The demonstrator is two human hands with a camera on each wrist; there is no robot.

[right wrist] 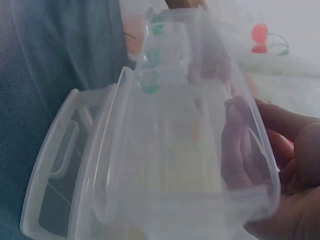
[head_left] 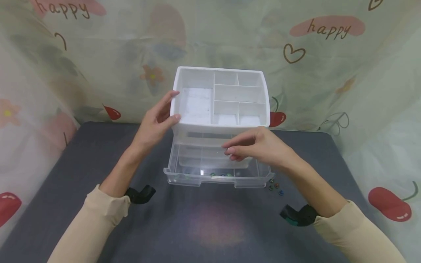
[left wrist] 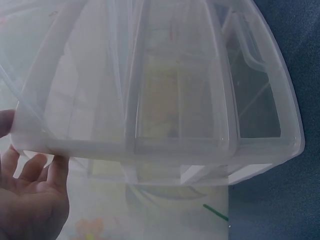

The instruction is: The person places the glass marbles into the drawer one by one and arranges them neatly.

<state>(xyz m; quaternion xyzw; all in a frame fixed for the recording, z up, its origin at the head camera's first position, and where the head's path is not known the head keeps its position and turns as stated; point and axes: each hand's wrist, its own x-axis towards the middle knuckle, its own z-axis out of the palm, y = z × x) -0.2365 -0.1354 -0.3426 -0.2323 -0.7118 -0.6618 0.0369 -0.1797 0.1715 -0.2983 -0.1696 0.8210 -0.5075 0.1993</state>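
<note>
A white storage box (head_left: 241,93) with a compartmented top stands on the table, its clear drawer (head_left: 184,179) pulled out at the front. Several green marbles (head_left: 228,175) lie in the drawer near its front wall. My left hand (head_left: 154,122) grips the box's left rim, thumb and fingers spread along it. Over the drawer, my right hand (head_left: 254,146) has its thumb and fingertips drawn together around a small dark marble (head_left: 226,152), mostly hidden. In the right wrist view, the right fingers (right wrist: 237,140) show through the clear plastic, behind the drawer's side.
Several small marbles (head_left: 276,186), blue, orange and green, lie on the dark table (head_left: 148,226) by the drawer's right front corner. A printed curtain (head_left: 223,44) hangs right behind the box and along both sides. A dark camera band circles each wrist.
</note>
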